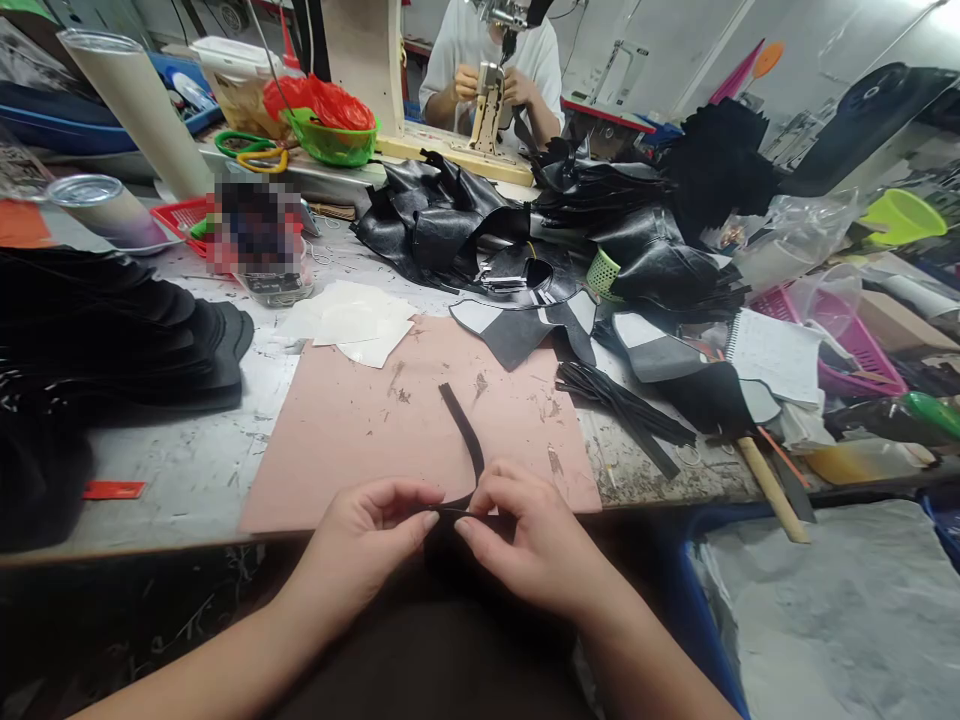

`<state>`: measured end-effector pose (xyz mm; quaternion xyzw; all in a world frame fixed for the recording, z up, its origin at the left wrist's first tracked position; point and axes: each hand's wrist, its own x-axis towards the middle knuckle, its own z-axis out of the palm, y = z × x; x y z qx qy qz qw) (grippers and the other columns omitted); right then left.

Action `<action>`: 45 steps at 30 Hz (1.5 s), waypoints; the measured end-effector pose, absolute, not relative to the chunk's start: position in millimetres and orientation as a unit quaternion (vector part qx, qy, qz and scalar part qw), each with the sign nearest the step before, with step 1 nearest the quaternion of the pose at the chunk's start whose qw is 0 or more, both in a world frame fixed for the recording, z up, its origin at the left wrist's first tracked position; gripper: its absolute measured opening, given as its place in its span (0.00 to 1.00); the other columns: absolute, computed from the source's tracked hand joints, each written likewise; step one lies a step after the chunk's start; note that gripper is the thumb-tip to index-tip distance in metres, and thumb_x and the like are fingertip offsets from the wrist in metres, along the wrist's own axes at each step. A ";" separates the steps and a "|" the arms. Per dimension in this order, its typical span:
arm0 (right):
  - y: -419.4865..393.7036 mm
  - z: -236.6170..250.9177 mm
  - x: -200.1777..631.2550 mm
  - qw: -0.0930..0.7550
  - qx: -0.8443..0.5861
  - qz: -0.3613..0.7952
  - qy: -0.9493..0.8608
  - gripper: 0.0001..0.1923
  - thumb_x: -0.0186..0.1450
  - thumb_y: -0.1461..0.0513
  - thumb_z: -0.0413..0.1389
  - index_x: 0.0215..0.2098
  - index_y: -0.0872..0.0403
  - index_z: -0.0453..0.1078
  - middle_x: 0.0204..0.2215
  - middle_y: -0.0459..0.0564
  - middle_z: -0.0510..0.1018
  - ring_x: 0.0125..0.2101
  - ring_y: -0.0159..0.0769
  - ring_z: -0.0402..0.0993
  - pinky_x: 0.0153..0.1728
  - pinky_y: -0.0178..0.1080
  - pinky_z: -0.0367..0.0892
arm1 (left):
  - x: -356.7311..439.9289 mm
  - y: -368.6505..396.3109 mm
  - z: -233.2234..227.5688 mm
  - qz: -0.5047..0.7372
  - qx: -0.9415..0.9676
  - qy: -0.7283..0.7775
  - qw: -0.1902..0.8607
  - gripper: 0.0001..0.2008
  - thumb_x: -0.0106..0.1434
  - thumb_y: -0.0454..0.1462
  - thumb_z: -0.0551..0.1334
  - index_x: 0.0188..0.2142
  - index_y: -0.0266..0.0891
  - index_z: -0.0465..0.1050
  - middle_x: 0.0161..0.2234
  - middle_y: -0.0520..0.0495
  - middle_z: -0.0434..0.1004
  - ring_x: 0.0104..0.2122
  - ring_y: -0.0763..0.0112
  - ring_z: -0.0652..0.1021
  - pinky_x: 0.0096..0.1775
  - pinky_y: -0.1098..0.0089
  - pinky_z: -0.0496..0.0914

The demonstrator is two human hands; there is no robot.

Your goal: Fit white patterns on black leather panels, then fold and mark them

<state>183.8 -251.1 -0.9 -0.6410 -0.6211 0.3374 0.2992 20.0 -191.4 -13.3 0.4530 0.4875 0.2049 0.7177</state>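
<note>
A narrow black strip (pixel 466 432) curves up from between my hands onto the pink mat (pixel 360 430). My left hand (pixel 379 520) pinches it between thumb and fingertips at the mat's front edge. Close beside it, my right hand (pixel 521 520) is closed on the same strip, thumb and forefinger pressed together. A dark piece hangs below my fingertips; whether it is joined to the strip I cannot tell. Right of the mat lies a bundle of similar black strips (pixel 622 408). Cut black pieces with white patches (pixel 517 328) rest along the mat's far edge.
A stack of black cut pieces (pixel 127 340) stands at left. White paper sheets (pixel 364 315) overlap the mat. Glossy black pieces (pixel 450 220) are heaped behind. A wooden-handled tool (pixel 772 488) juts over the front edge. Across the table a person (pixel 491 75) works at a sewing machine (pixel 489 110).
</note>
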 end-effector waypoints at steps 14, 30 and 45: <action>-250.8 6.2 185.1 0.252 -0.609 0.306 -0.687 0.06 0.56 0.67 0.54 0.23 0.53 0.62 0.24 0.42 0.69 0.27 0.29 0.65 0.34 0.36 0.56 | 20.7 -159.2 -0.9 0.016 0.642 0.389 0.661 0.09 0.47 0.39 0.64 0.29 0.39 0.76 0.30 0.50 0.79 0.33 0.65 0.76 0.37 0.69 0.69; -251.4 4.2 188.4 0.231 -0.630 0.306 -0.675 0.09 0.58 0.65 0.53 0.21 0.55 0.61 0.22 0.41 0.71 0.24 0.28 0.64 0.34 0.37 0.53 | 19.7 -147.6 -2.9 -0.072 0.636 0.338 0.690 0.07 0.52 0.38 0.61 0.30 0.39 0.74 0.26 0.53 0.75 0.29 0.72 0.73 0.33 0.75 0.65; -252.5 8.5 200.4 0.214 -0.609 0.313 -0.697 0.05 0.56 0.66 0.53 0.22 0.55 0.64 0.22 0.42 0.72 0.24 0.29 0.63 0.36 0.37 0.54 | 32.2 -142.8 8.2 -0.153 0.742 0.285 0.588 0.05 0.50 0.38 0.59 0.24 0.38 0.71 0.20 0.56 0.67 0.23 0.75 0.67 0.26 0.77 0.60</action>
